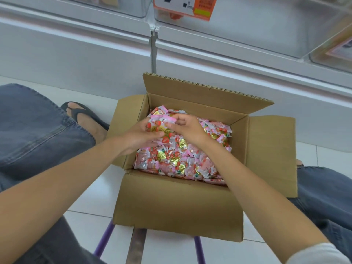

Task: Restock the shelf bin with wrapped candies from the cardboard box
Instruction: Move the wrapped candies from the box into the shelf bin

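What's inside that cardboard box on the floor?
The cardboard box holds a heap of pink, red and gold wrapped candies. Left hand and right hand cover some at the far end; deeper layers are hidden.

White tiled floor carries everything. Open cardboard box sits center, flaps splayed, far flap near the white shelf base. Sandaled foot planted just left of the box. Purple metal legs stand at near edge.

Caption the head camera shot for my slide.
Both hands gather wrapped candies from an open cardboard box below the shelf bins.
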### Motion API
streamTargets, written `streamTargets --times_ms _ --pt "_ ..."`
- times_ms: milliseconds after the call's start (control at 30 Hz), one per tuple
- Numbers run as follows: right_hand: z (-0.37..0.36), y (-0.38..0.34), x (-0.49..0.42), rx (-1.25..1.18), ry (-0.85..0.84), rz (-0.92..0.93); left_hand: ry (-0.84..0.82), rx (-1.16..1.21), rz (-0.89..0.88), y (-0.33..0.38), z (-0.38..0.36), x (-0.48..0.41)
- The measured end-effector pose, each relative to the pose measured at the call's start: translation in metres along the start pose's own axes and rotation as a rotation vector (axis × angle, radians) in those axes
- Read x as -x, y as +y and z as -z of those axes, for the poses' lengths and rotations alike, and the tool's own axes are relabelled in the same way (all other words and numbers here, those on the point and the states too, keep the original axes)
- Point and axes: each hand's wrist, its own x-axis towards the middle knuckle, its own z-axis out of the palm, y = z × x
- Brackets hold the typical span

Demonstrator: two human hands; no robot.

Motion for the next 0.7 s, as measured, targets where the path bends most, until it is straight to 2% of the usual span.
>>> streamTargets --times_ms 67,133,200,300,333,467,600,700 --pt "0.001 0.0 -0.001 -0.128 -0.01 -0.073 -0.03 0.094 0.025 -0.001 -0.001 0.0" --pt "-0.004 0.017 -0.004 -0.157 0.06 -0.15 0.005 0.172 0.039 -0.004 0.005 0.0" --pt "-0.016 0.047 -0.006 0.032 0.071 -0.254 0.041 0.214 0.058 -0.005 0.014 0.0" --pt "-0.053 0.085 -0.002 0.204 -0.133 -0.441 0.07 0.227 0.093 -0.006 0.023 0.0" --pt "-0.065 0.099 -0.003 0.258 -0.155 -0.474 0.075 0.209 0.099 -0.006 0.023 0.001" --pt "-0.087 0.114 -0.004 0.421 -0.126 -0.421 0.094 0.206 0.094 -0.005 0.019 0.0" --pt "-0.058 0.081 0.002 0.273 -0.139 -0.298 0.122 0.224 0.087 -0.005 0.018 -0.005" --pt "-0.015 0.042 0.001 0.308 -0.132 -0.208 0.128 0.23 0.078 -0.003 0.016 -0.007"
